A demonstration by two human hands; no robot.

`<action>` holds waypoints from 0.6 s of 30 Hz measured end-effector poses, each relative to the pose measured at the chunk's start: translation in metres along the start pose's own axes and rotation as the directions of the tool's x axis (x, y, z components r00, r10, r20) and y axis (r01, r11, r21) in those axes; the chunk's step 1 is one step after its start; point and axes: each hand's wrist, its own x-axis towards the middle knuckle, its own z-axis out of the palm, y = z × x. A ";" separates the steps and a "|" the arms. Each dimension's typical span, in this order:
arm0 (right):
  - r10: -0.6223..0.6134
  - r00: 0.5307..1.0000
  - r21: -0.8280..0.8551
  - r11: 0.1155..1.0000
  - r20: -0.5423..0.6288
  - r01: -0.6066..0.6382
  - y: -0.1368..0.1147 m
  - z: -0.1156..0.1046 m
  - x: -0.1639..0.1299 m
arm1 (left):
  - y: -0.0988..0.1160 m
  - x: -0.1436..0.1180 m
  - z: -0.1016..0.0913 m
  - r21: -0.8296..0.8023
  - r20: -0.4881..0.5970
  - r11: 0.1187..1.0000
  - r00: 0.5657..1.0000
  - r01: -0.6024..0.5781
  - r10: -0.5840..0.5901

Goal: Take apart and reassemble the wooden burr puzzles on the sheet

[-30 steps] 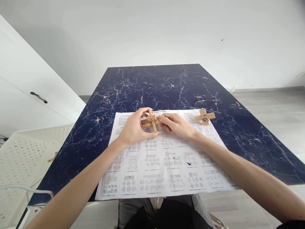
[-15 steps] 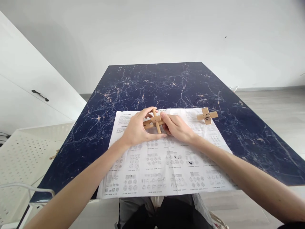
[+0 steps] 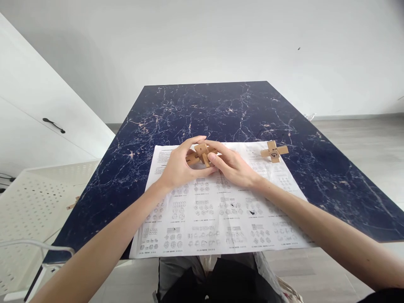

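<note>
A wooden cross-shaped puzzle (image 3: 200, 154) made of interlocked sticks sits between my two hands above a printed instruction sheet (image 3: 217, 219). My left hand (image 3: 178, 168) grips its left side, thumb under and fingers over the top. From the right, my right hand (image 3: 232, 166) grips it with the fingers closed on the sticks. A second wooden cross puzzle (image 3: 274, 152) with a black mark lies on the sheet's far right corner, apart from both hands.
The sheet lies on a dark blue marbled table (image 3: 221, 109), overhanging its near edge. A white perforated rack (image 3: 34, 198) stands to the left, beside a white cabinet (image 3: 38, 113) with a black handle. A white wall is behind; grey floor lies to the right.
The puzzle has been turned in my hands: the stick that stood out toward me is now tucked under my fingers. Both hands closed in tighter around it.
</note>
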 end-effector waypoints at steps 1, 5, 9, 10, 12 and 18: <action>0.004 1.000 0.033 0.999 0.027 -0.005 -0.001 -0.001 0.000 | 0.000 0.000 0.000 0.014 0.001 1.000 1.000 -0.017 0.017; 0.069 0.995 0.160 0.984 0.078 -0.080 0.000 -0.005 0.002 | 0.001 0.001 -0.001 0.058 0.033 0.995 0.996 -0.080 0.078; 0.044 0.999 0.165 0.985 0.032 -0.049 0.001 -0.007 0.003 | -0.001 0.003 -0.002 0.027 0.054 0.991 0.990 -0.131 0.130; 0.022 0.999 0.170 0.985 0.029 -0.027 0.002 -0.007 0.003 | -0.002 0.003 -0.003 0.020 0.050 0.989 0.988 -0.144 0.143; -0.017 0.999 0.195 0.981 0.042 0.008 0.002 -0.008 0.003 | -0.003 0.005 -0.005 0.020 0.042 0.987 0.987 -0.158 0.157; -0.034 0.999 0.190 0.981 0.042 0.026 0.000 -0.011 0.001 | -0.003 0.007 -0.010 0.020 0.081 0.994 0.991 -0.105 0.103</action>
